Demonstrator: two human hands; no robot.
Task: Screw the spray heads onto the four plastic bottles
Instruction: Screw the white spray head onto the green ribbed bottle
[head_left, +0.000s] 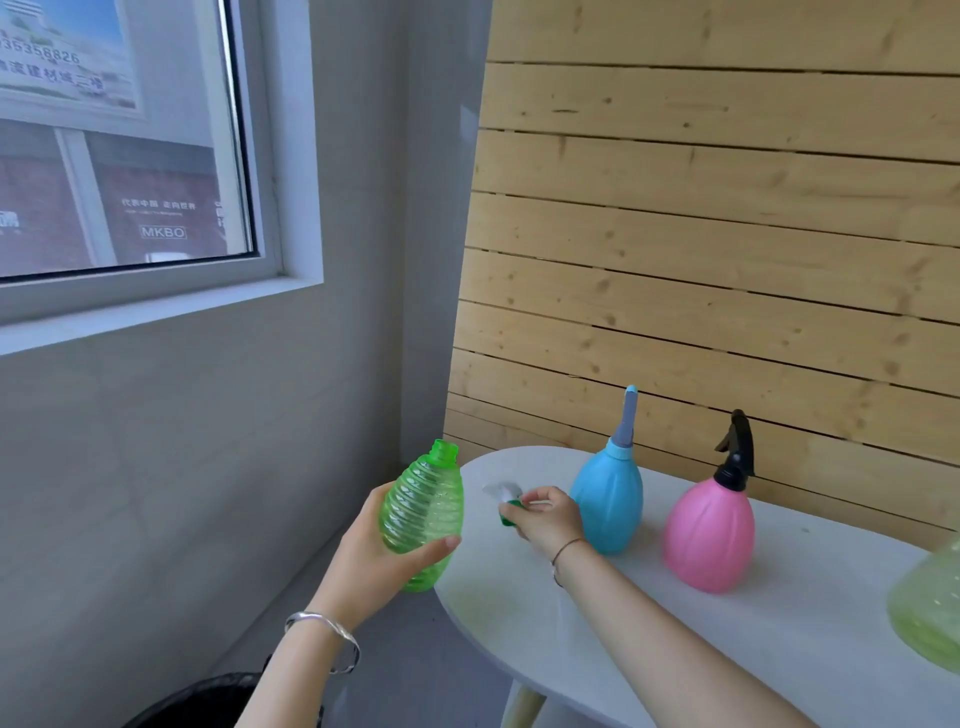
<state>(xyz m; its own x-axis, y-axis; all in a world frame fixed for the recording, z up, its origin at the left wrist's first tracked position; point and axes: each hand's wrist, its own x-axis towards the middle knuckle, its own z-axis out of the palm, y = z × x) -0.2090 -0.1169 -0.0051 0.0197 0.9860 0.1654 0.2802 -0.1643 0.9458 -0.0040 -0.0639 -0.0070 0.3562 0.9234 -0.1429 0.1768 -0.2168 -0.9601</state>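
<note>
The left hand (376, 558) is wrapped around the ribbed green bottle (423, 519), holding it off the left edge of the worktop (675, 623) with its long axis tilted slightly and its open neck up. The right hand (545, 517) pinches a green-collared spray head (506, 499) just to the right of the bottle and below the level of its neck, so it likely has to lift up and leftward to meet the threads. Farther right stand a blue bottle (608, 499) and a pink bottle (709, 535), both already capped, and a pale green bottle (930, 613) at the frame edge.
</note>
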